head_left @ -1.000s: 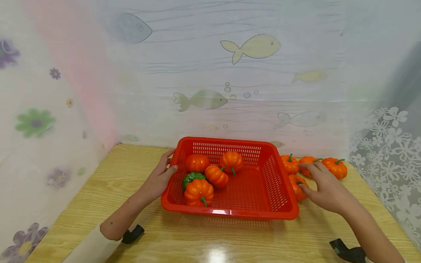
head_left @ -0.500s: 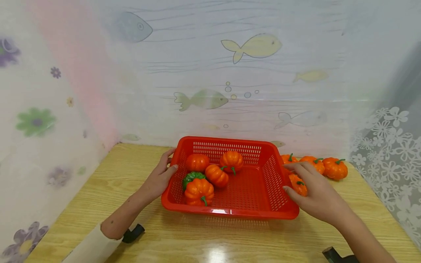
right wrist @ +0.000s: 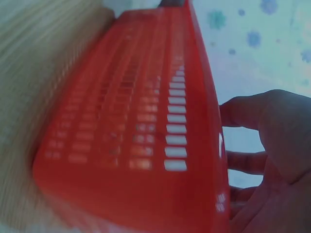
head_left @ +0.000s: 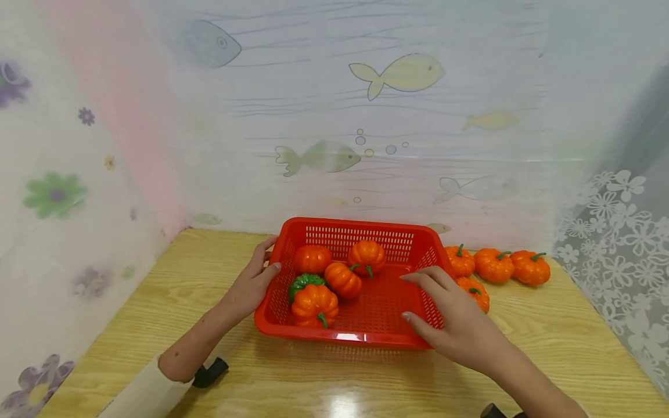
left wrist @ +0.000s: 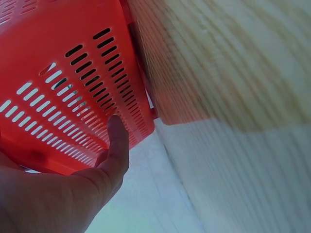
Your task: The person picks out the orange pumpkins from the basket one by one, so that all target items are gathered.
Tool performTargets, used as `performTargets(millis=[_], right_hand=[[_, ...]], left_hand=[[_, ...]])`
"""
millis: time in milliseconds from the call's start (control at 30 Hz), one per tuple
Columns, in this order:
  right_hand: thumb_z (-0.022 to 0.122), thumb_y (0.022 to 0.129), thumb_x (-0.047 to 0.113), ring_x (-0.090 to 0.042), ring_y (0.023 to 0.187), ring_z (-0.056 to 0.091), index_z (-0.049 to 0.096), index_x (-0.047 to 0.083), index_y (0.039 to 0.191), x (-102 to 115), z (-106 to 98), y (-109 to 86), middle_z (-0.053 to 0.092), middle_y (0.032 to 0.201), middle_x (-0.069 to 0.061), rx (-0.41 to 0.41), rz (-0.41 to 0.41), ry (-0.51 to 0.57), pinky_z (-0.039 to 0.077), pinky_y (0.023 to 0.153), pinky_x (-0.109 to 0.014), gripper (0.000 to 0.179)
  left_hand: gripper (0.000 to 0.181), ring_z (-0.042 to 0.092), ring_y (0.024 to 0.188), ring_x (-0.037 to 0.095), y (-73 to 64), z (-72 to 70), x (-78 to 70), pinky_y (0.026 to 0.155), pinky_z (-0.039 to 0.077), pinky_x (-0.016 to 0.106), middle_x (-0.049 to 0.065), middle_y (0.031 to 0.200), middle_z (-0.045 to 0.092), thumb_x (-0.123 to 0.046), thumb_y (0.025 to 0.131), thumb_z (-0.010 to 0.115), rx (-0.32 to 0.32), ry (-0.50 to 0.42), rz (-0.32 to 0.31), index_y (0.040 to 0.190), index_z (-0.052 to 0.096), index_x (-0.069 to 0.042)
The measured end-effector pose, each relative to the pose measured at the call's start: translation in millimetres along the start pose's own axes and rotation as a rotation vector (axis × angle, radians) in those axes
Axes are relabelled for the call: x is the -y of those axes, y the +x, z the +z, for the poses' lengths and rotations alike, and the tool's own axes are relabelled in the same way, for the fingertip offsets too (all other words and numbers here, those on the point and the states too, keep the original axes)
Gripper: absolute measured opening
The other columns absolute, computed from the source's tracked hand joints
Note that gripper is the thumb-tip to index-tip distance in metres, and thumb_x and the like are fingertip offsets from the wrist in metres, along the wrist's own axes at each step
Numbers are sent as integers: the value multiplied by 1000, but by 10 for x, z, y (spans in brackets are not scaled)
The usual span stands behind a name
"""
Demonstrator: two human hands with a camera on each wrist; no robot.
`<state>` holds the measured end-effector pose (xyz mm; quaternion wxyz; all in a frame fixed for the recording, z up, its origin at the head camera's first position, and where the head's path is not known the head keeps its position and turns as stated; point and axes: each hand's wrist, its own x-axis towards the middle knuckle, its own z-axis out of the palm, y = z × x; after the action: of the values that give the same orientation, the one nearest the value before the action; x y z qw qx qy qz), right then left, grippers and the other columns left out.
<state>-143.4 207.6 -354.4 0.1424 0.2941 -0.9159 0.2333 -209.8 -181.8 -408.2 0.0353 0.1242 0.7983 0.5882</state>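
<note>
A red slotted plastic basket stands on the wooden table, tipped slightly in the head view. My left hand holds its left rim, thumb at the edge and fingers against the outer wall. Inside, toward the left, lie several small toy pumpkins: a red-orange one, an orange one at the back, another in the middle, and a front one partly hiding a green one. Over the basket's right side my right hand hovers with fingers spread, holding nothing.
Right of the basket, orange pumpkins stand on the table: one by the rim, two behind to the right, and a nearer one partly behind my right hand. A patterned curtain hangs along the table's back edge.
My right hand has moved left from the pumpkins beside the basket to above the basket's right half. The left hand, the basket and the pumpkins look the same.
</note>
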Motion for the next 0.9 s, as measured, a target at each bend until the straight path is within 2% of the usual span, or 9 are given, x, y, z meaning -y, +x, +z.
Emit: performTargets(millis=[267,567,800,900], right_hand=[[84,92,24,-8,110,63,63,23,137,177,154,117,55,129,12,31,-6,43,61,91,-38,50],[83,92,30,-9,112,62,63,21,136,380,308,278,55,130,9,62,-29,81,60,94,-36,50],[81,94,35,-16,95,66,64,13,135,518,464,382,57,128,1,79,-33,90,61,83,-34,49],[80,95,37,-19,93,66,64,13,135,575,524,426,57,127,-2,98,-16,104,60,81,-34,49]], left_hand=[[61,61,129,48,-8,9,-14,92,62,52,26,154,40,-19,114,40,-5,-1,10,169,14,-15],[61,60,129,47,0,4,-37,93,61,52,25,155,39,-18,113,40,-6,1,2,169,14,-15],[61,60,129,46,-3,14,-46,93,62,52,25,155,39,-17,113,39,-8,8,-7,169,14,-15],[61,61,128,46,2,18,-44,93,62,51,25,154,40,-18,113,40,-14,15,-12,169,15,-15]])
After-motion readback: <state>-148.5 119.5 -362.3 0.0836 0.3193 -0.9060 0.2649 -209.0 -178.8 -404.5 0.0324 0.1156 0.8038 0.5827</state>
